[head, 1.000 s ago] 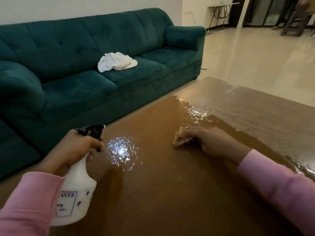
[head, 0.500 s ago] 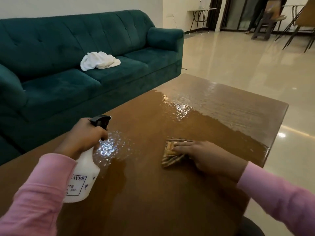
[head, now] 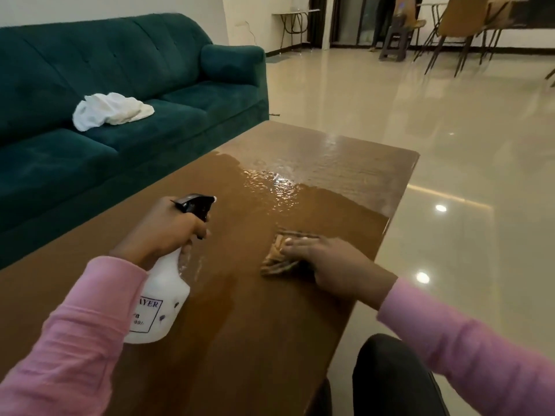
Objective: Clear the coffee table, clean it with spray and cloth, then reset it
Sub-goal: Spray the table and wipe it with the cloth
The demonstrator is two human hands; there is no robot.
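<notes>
Spray bottle (head: 159,301): label half hidden by the left sleeve, trigger covered by fingers. Left grip (head: 162,232) is clamped round its neck, bottle tilted over the surface (head: 255,340), near left. Cloth (head: 277,256) lies mostly under the right grip (head: 333,265), fingers flat, pressing it down mid-right; pattern hard to make out. Wet glare beyond. Teal sofa (head: 120,70) at left w/ white bundle (head: 111,111); chairs (head: 462,25) far right, blurred.

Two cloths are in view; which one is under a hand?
The brownish striped cloth on the coffee table, pressed by the right hand; the white cloth lies crumpled on the sofa.
</notes>
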